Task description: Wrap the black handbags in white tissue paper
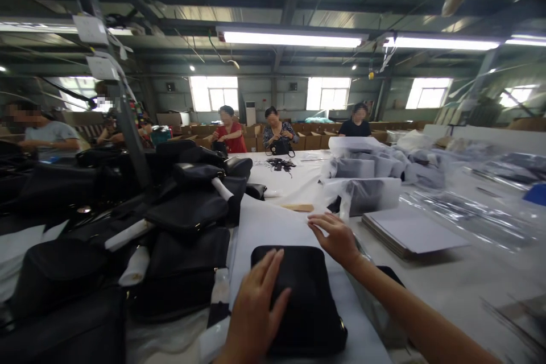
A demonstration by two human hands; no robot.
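Note:
A black bag (pixel 305 296) lies flat on a white sheet (pixel 260 227) in front of me. My left hand (pixel 260 298) rests over the bag's left side, its fingers stretched out and the thumb apart. Beyond the bag's upper right corner, my right hand (pixel 335 236) hovers at or just above the right part of the white sheet, fingers spread and nothing in them. Past the fingertips of that hand lies a flat wooden tool (pixel 297 207).
Black bags (pixel 187 205) are heaped on the left, some with white paper rolls. To the right are a stack of white boards (pixel 416 230), plastic-wrapped bags (pixel 371 196) and clear plastic sleeves (pixel 464 216). Several people sit across the table; a metal post (pixel 132 131) rises at left.

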